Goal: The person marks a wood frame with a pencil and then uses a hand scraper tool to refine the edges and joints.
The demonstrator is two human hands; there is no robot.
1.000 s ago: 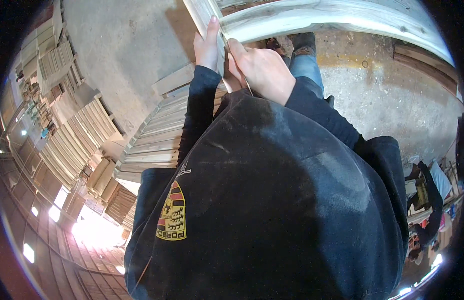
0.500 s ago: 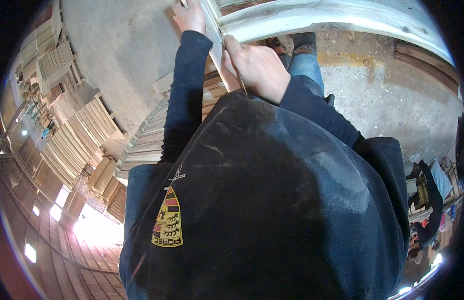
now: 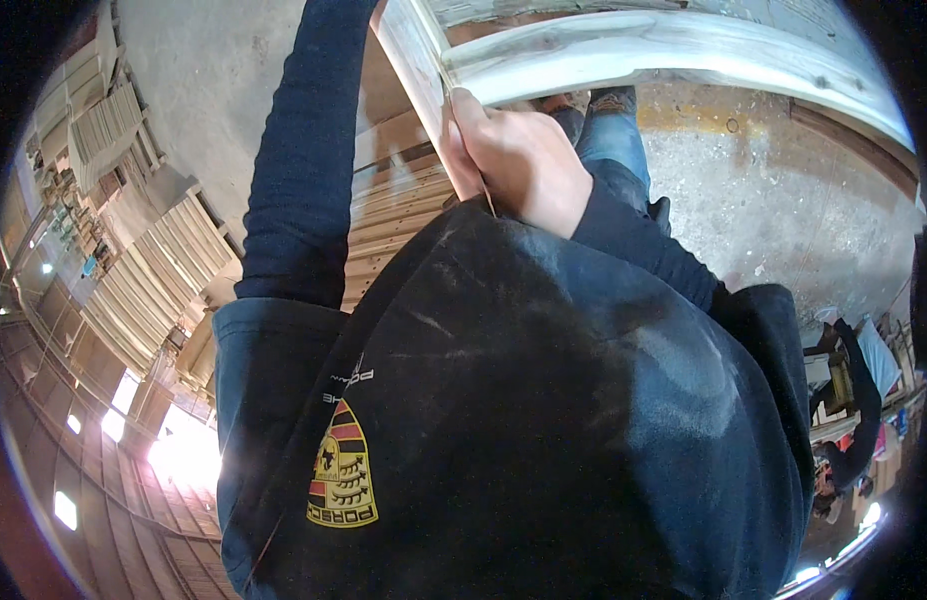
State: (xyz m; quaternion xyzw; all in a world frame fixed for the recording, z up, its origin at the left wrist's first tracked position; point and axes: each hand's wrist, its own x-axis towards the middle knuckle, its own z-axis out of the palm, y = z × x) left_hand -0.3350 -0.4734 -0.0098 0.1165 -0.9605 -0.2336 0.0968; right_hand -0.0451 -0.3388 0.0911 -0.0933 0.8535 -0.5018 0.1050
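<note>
My right hand (image 3: 528,165) is closed round the near end of a narrow pale wooden board (image 3: 415,75), thumb along its edge, just in front of my dark shirt. A wide, light plank (image 3: 673,55) meets this board near my thumb and stretches off to the right, so the two form a corner. My left arm (image 3: 303,160), in a dark sleeve, reaches forward along the board's left side. Its hand lies beyond the upper edge of the picture, so what it touches is hidden.
Under the board lie pale wooden slats (image 3: 403,195). More stacked slats (image 3: 163,285) stand on the left. On the concrete floor (image 3: 743,180) at right is a dark wooden beam (image 3: 853,135). Blue-clad legs (image 3: 615,140) show below the plank. Another person's dark sleeve (image 3: 863,400) appears far right.
My left arm has reached farther forward, and its hand has left the picture. My right hand keeps its grip on the board, slightly lower in view.
</note>
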